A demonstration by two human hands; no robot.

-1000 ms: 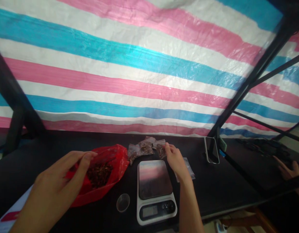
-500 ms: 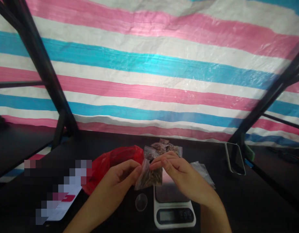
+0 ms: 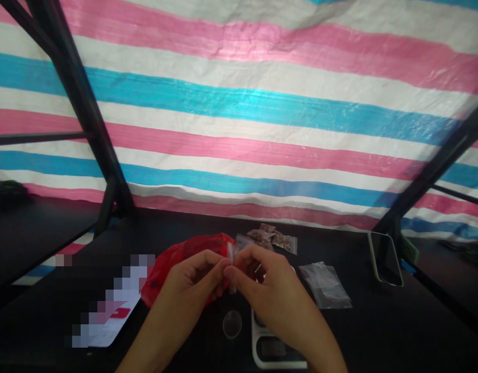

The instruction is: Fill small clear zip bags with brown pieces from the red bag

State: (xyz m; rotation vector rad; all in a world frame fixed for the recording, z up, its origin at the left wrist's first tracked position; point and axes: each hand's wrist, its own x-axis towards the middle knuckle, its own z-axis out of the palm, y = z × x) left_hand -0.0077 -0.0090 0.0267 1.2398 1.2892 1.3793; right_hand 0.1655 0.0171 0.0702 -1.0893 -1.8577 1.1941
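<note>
Between my two hands is a small clear zip bag (image 3: 231, 252), mostly covered by fingers, so its contents do not show now. My left hand (image 3: 192, 282) pinches it between thumb and forefinger. From the other side my right hand (image 3: 268, 290) is closed on it too, thumb against the left fingertips. Beneath my right hand and forearm sits a white kitchen scale (image 3: 258, 355), its dark display partly covered. A small round clear plastic piece (image 3: 232, 325) lies just left of the scale. Behind the hands is a pile of filled zip bags (image 3: 283, 241) with brownish dried contents.
A crumpled red plastic bag (image 3: 164, 264) lies left of centre. Flat clear bags (image 3: 327, 287) are stacked on the right, with a phone (image 3: 385, 259) farther right. At left lies a white flat item (image 3: 104, 334), partly pixelated. Striped sheeting (image 3: 254, 129) hangs behind the black table (image 3: 397, 331).
My right hand has moved in toward my left and closed on the bag's edge, hiding the dried contents seen before. More of the flat bags shows. The view has shifted slightly.
</note>
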